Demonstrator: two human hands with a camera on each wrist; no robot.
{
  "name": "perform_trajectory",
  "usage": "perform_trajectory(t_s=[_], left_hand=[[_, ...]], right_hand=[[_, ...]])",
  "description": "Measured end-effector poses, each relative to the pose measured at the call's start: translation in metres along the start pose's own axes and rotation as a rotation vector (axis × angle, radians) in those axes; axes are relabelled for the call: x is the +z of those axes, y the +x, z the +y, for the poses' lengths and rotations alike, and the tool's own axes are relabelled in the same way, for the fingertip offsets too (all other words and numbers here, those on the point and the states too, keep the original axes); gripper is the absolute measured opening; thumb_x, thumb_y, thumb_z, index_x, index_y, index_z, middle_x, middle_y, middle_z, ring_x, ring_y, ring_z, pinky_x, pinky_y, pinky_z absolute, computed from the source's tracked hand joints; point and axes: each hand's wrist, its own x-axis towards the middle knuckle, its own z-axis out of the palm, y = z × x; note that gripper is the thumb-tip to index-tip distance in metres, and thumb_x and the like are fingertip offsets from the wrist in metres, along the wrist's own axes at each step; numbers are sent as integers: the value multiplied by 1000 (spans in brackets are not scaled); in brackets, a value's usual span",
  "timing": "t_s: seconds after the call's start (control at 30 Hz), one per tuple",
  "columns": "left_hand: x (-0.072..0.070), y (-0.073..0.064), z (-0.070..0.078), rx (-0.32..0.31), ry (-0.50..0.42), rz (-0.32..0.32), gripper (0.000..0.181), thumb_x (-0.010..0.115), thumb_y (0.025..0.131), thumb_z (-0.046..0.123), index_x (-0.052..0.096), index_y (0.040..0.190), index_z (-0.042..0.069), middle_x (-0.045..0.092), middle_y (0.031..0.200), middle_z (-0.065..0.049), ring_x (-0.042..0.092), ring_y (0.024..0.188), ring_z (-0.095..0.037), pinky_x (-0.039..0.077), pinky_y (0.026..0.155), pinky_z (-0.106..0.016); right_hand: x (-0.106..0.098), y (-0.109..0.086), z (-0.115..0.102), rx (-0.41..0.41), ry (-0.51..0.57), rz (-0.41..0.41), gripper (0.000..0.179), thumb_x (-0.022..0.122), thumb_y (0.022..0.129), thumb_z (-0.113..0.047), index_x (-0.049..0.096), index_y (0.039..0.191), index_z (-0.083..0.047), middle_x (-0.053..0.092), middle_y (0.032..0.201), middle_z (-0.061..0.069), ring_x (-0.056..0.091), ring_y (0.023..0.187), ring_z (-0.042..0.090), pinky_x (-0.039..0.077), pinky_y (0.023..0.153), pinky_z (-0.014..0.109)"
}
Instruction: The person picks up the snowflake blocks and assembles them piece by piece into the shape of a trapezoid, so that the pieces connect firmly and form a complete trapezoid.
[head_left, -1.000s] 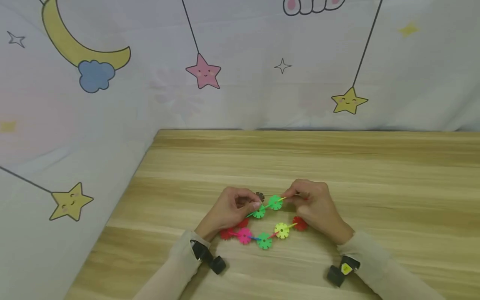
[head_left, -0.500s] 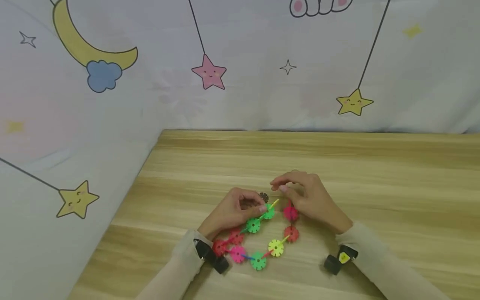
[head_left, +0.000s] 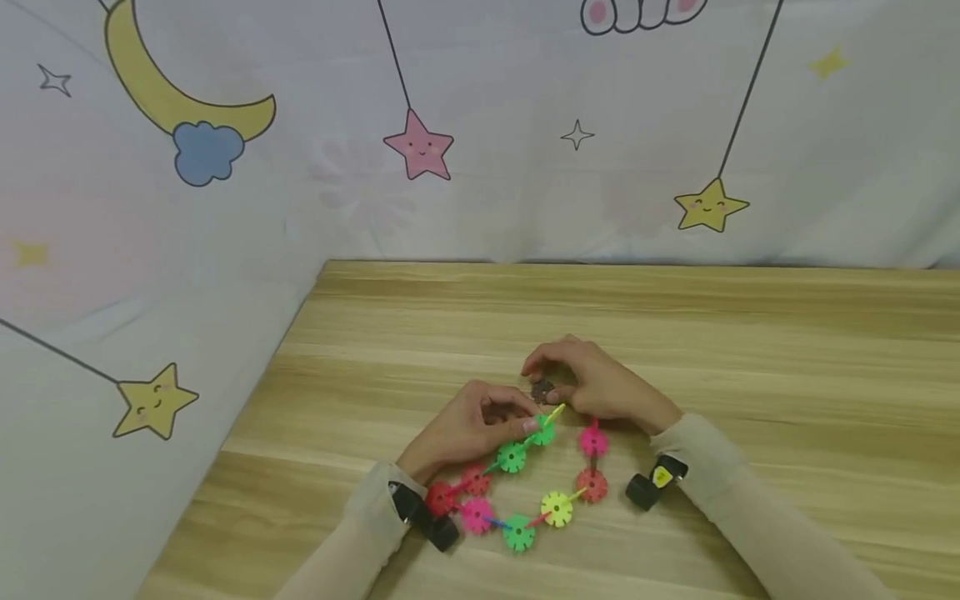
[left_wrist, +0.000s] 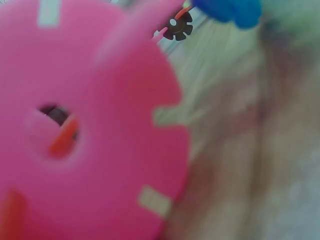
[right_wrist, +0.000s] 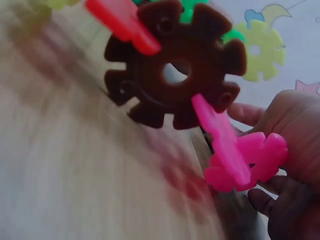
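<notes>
My left hand (head_left: 465, 429) pinches a green notched snowflake disc (head_left: 545, 432) near one end of a chain of linked discs; a yellow disc (head_left: 555, 414) sticks out edge-on beyond it. My right hand (head_left: 603, 383) has thumb and fingers around a loose brown disc (head_left: 542, 392), just behind that end. The chain curves toward me through red (head_left: 440, 498), green (head_left: 518, 533) and yellow discs, then back up to a pink disc (head_left: 593, 442) under the right hand. Close to the right wrist camera is a brown chain disc (right_wrist: 145, 75); a pink disc (left_wrist: 115, 165) fills much of the left wrist view.
The wooden table (head_left: 787, 375) runs back to a white cloth wall (head_left: 510, 200) printed with stars and a moon. Another cloth wall borders the table on the left. Each wrist wears a black camera mount (head_left: 420, 512).
My right hand has let go of the chain's yellow end and moved left and back to the loose brown disc, which has shifted slightly right. The chain has come lower and nearer me.
</notes>
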Motion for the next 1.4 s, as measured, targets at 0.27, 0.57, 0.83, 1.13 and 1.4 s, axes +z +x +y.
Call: perform_trajectory(t_s=[0.27,0.57,0.83,1.13,1.4], left_hand=[[2,1,-2,-54,-54,60,24,71,104,15,79,127,14,80,122,-10,75,96,-9,60,84,-24],[1,3,-2,-14,-39,78,23,70,105,16,79,127,13,79,129,-9,77,103,-9,62,90,-25],[4,2,-2,-13,-9,59,23,72,104,16,80,126,15,80,126,-8,74,92,-10,60,80,-25],[7,1,1,-37,33,85,21,74,103,16,81,122,15,80,104,-8,71,84,-9,58,76,-23],[8,2,0,-44,26,111,20,75,102,15,81,121,15,80,105,-7,71,85,-9,58,76,-23]], right_hand=[[-17,-30,17,138,250,192,26,76,99,-8,71,125,-7,77,113,9,73,95,13,59,82,25],[-12,-57,12,165,442,231,22,78,99,-11,76,119,-2,82,98,4,74,76,9,60,66,25],[-4,-54,7,151,450,262,15,78,99,-13,81,112,-5,76,79,9,58,61,6,47,54,23],[2,-52,3,140,497,319,15,77,99,-10,81,111,-2,77,77,9,60,60,5,45,50,22],[7,-49,1,174,509,371,19,79,98,-11,80,112,2,74,70,5,61,58,7,42,47,22]])
